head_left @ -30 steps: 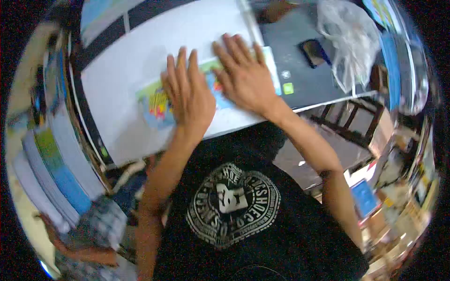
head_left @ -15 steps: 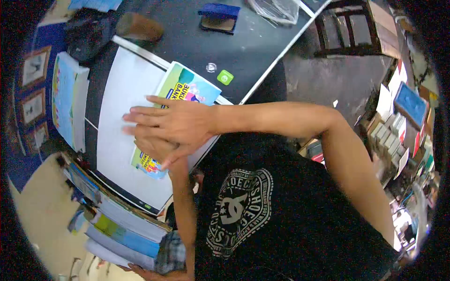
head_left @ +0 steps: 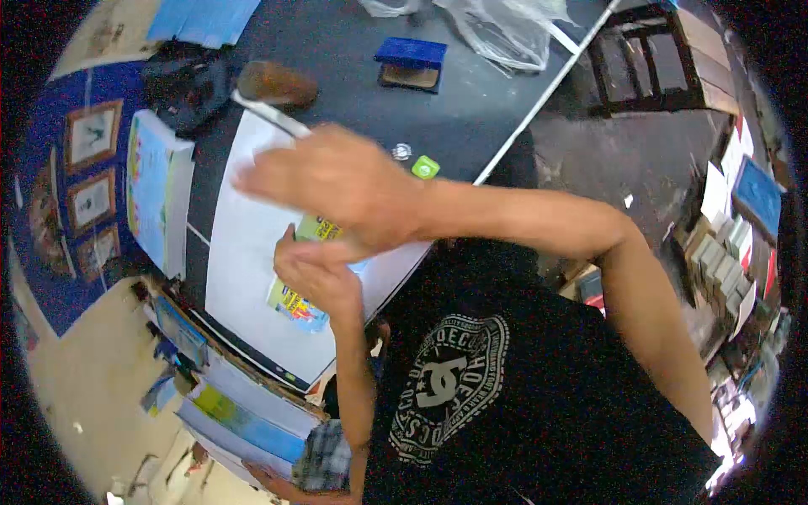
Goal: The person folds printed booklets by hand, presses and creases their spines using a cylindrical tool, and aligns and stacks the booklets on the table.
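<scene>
A colourful booklet [head_left: 296, 313] with yellow lettering lies on a big white sheet [head_left: 244, 269] on the dark desk. Bent over the booklet's left side is my left hand [head_left: 320, 278], its fingers curled down against it and one finger pointing up the desk. My right hand [head_left: 337, 185] hovers above the booklet's upper part and hides much of it. Motion blurs its fingers, so their pose and any contact cannot be made out. Part of my left hand's back is covered by the right thumb.
On the desk top lie a blue ink pad [head_left: 411, 63], a clear plastic bag [head_left: 497, 38] and a green sticker [head_left: 425, 167]. A thick stack of printed covers [head_left: 160, 194] stands at left. Stacked books [head_left: 252, 429] are at lower left, beside another person's checked sleeve [head_left: 324, 459].
My right hand has lifted and shifted up from the back of my left hand, uncovering it. My left hand stays at the booklet. The whole view has shifted somewhat.
</scene>
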A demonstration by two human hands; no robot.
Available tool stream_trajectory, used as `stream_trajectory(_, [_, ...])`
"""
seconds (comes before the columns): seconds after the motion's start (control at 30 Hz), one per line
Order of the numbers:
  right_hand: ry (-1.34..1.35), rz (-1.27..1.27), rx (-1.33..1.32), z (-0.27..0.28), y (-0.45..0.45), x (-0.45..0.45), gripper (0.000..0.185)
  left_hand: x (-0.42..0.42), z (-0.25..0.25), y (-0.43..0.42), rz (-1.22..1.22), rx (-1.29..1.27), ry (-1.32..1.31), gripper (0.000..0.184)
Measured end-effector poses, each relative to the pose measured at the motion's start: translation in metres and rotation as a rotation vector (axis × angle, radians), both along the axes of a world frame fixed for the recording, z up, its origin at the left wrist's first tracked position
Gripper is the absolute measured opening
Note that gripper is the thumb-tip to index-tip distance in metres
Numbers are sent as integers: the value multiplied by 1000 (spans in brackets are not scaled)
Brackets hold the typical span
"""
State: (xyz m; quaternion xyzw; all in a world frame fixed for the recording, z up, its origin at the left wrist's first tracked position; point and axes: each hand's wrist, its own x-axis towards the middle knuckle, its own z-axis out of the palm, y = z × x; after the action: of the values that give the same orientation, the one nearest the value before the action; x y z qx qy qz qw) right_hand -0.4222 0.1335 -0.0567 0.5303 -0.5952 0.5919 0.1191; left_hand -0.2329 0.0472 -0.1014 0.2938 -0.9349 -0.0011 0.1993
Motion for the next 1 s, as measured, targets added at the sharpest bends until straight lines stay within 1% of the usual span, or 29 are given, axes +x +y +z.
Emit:
stream_trajectory(0.03, [4, -79, -110, 18, -2, -11, 81, 12, -6, -1, 6, -58, -14, 37])
stream_trajectory(0.07, [-41, -214, -133, 33, -12, -26, 78, -4, 17, 11, 53, 104, 6, 35])
stream_trajectory(0.1, [-79, -356, -153, 39, -29, -43, 76, -1, 18, 14, 56, 85, 13, 34])
stream_trajectory(0.17, [-204, -457, -130, 23, -70, -66, 73, -5, 17, 15, 37, 42, 61, 33])
stream_trajectory(0.23, [-473, -317, 157, 3, -88, -71, 63, -8, 18, 15, 23, 28, 46, 33])
stream_trajectory(0.27, [-501, -328, 160, -5, -93, -72, 56, -7, 18, 16, 22, 44, 34, 33])
stream_trajectory(0.33, [-555, -341, 177, 1, -92, -67, 44, -5, 21, 14, 29, 116, 5, 32])
stream_trajectory(0.37, [-629, -204, 114, 1, -90, -63, 45, -4, 22, 15, 45, 110, -8, 33])
stream_trajectory(0.43, [-775, 61, -19, 34, -60, -43, 51, -7, 24, 14, 65, 97, -40, 33])
stream_trajectory(0.47, [-652, 149, -229, 53, -44, -18, 51, -6, 20, 11, 74, 81, -41, 34])
stream_trajectory(0.53, [-483, 303, -322, 68, -6, 32, 47, 6, 1, -2, 94, 50, -56, 34])
stream_trajectory(0.6, [-329, 396, -264, 56, 25, 63, 42, 15, -19, -15, 104, 20, -66, 35])
stream_trajectory(0.63, [-353, 410, -166, 33, 26, 73, 40, 15, -23, -16, 108, 6, -69, 35])
stream_trajectory(0.67, [-372, 421, -65, 11, 28, 82, 38, 15, -16, -12, 85, 45, -49, 36])
stream_trajectory(0.7, [-491, 390, 102, 2, 28, 76, 37, 13, -3, -7, 54, 85, -26, 36])
stream_trajectory(0.77, [-454, 386, 111, -10, 32, 72, 27, 6, -3, -1, 19, 144, 47, 36])
stream_trajectory(0.8, [-453, 385, 109, -4, 35, 72, 22, 12, -5, -3, 5, 163, 66, 36])
stream_trajectory(0.83, [-452, 415, 75, 1, 40, 72, 22, 12, -6, -5, -8, 178, 98, 35])
stream_trajectory(0.9, [-423, 487, 9, 12, 49, 65, 22, 4, -7, -3, 70, 67, 31, 35])
stream_trajectory(0.93, [-379, 491, -86, 31, 58, 58, 23, 6, -7, -1, 125, 16, -17, 35])
stream_trajectory(1.0, [-465, 470, -130, 27, 60, 54, 24, 14, -10, -5, 53, 151, 52, 34])
